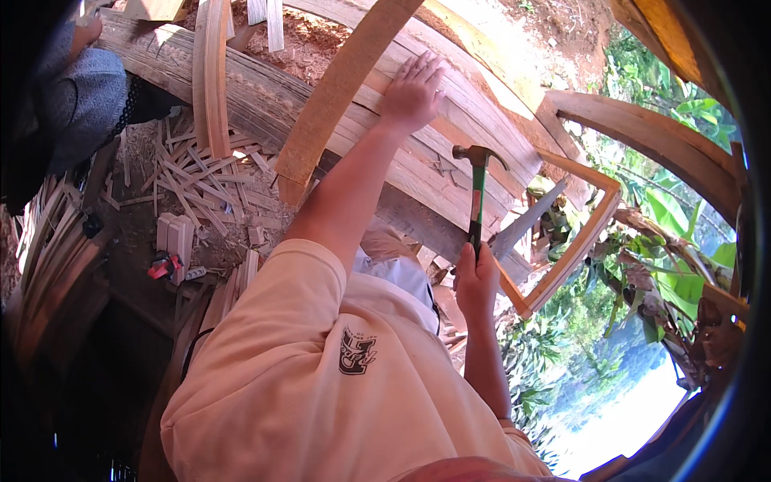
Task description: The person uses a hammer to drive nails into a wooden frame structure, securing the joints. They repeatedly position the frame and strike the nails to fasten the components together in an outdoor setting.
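Observation:
My left hand [412, 92] lies flat, fingers stretched out, on a row of long, pale wooden boards [470, 132] side by side. In my right hand [478, 281] is a claw hammer [479, 193] with a green and black handle, its head pointing up and away from me. Right beside the hammer, a handsaw blade [526, 221] slants up to the right; its handle end is hidden near my right hand, so I cannot tell whether I touch it. A thick curved wooden beam [337, 96] crosses the boards left of my left hand.
A wooden frame [574, 253] juts out to the right of the boards. Scrap sticks [197, 181] litter the ground at left, near a red and black tool [165, 266]. Another person in grey clothing [88, 100] is at the upper left. Green plants [675, 209] grow at right.

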Action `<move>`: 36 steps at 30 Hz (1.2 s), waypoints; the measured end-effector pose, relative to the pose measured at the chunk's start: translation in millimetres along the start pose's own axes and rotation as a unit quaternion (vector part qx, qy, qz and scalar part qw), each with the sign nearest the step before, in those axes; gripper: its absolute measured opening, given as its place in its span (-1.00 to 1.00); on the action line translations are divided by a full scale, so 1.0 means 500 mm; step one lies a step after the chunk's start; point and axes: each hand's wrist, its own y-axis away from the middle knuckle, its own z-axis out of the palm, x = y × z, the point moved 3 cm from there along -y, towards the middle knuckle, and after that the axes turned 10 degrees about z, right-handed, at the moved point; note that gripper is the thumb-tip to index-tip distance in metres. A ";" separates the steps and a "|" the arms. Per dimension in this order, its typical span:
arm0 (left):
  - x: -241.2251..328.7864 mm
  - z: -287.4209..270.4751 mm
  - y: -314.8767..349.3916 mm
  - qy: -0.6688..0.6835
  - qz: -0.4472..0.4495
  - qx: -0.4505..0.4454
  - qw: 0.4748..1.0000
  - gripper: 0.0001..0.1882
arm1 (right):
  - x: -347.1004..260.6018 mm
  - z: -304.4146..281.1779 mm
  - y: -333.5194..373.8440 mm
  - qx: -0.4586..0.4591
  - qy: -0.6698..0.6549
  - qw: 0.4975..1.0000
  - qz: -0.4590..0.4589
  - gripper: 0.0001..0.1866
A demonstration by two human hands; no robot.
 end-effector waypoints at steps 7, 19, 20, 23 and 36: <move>0.127 -0.102 0.121 0.125 0.053 -0.115 0.984 -0.86 | 0.188 -0.068 0.195 -0.014 0.072 0.996 0.046 -0.70; 0.181 -0.076 0.166 0.052 0.060 -0.217 0.973 -0.81 | 0.342 -0.064 0.268 0.065 0.080 0.994 0.042 -0.71; 0.183 -0.072 0.162 0.045 0.060 -0.221 0.972 -0.82 | 0.362 -0.063 0.265 0.073 0.086 0.993 0.042 -0.71; 0.182 -0.045 0.159 0.042 0.079 -0.234 0.968 -0.86 | 0.366 -0.070 0.272 0.084 0.065 0.993 0.048 -0.70; 0.197 -0.067 0.151 -0.072 0.220 -0.217 0.948 -0.87 | 0.353 -0.073 0.273 0.081 0.060 0.995 0.021 -0.71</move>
